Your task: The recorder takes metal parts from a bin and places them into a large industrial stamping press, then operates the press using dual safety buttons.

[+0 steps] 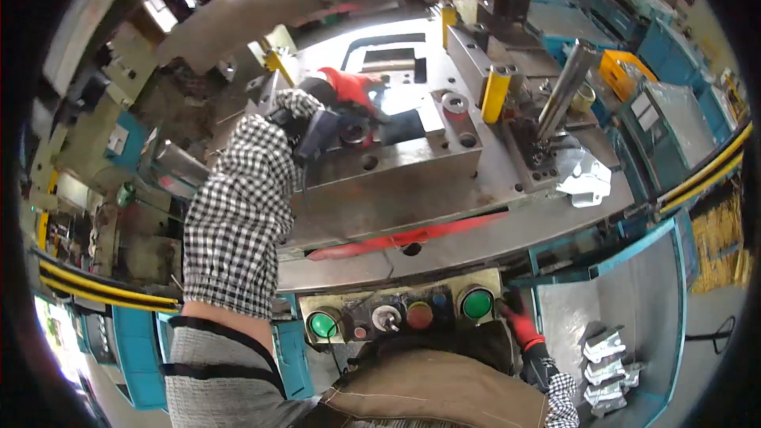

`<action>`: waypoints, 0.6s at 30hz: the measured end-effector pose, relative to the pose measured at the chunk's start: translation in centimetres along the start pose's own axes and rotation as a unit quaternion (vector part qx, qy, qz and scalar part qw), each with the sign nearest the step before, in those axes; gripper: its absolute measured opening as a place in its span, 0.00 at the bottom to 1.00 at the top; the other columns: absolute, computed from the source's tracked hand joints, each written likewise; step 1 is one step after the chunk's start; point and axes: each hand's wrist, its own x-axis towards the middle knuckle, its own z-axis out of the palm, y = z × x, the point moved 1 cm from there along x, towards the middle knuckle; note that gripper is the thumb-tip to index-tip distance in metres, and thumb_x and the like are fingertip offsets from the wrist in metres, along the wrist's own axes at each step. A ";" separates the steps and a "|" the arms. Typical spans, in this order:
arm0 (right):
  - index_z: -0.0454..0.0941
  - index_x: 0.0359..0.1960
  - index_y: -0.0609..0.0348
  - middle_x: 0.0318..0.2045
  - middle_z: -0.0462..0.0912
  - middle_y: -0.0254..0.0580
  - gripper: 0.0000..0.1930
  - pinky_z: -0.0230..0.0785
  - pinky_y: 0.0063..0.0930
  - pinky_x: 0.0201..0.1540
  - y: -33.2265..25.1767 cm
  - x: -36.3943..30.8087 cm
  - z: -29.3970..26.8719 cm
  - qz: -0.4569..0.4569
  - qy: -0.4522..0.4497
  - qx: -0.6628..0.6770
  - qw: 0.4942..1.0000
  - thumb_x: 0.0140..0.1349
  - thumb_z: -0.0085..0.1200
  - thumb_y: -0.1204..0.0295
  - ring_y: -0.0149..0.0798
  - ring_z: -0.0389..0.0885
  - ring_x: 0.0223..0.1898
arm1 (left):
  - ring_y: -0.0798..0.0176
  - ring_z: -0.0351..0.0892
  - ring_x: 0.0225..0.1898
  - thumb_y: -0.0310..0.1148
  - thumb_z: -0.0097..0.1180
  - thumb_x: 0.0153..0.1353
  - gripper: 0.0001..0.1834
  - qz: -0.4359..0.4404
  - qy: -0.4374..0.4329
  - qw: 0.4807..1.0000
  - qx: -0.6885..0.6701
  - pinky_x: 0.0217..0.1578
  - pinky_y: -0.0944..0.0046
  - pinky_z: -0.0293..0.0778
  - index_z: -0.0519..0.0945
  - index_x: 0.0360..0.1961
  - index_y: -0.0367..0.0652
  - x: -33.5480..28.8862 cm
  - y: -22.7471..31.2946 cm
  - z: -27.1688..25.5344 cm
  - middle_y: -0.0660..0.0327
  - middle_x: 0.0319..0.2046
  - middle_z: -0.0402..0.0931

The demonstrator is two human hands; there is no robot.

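Note:
My left hand (347,87), in a red and black glove, reaches over the steel die block (396,182). It is beside a bright, shiny metal piece (408,103) on the die. Its fingers are too blurred to tell whether they grip the piece. Below that wrist is a dark object (319,136) whose kind I cannot make out. My right hand (521,323), gloved in red and black, is low at the right end of the control panel (440,289), close to a green push button (476,303). Its fingers are partly dark and unclear.
Yellow posts (495,95) and a steel guide pillar (567,87) rise around the die. A formed metal part (585,178) lies at the right. Several similar parts (606,368) sit stacked in a teal-edged bin (674,301). Yellow-black rails (103,285) flank both sides.

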 end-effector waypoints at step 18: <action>0.62 0.81 0.59 0.75 0.71 0.44 0.37 0.56 0.37 0.80 -21.0 10.3 -24.1 -0.264 0.142 -0.113 0.947 0.74 0.61 0.62 0.40 0.69 0.75 | 0.67 0.78 0.60 0.30 0.79 0.55 0.37 0.103 0.012 0.994 -0.016 0.65 0.60 0.74 0.79 0.67 0.40 2.8 0.3 -1.0 0.63 0.57 0.84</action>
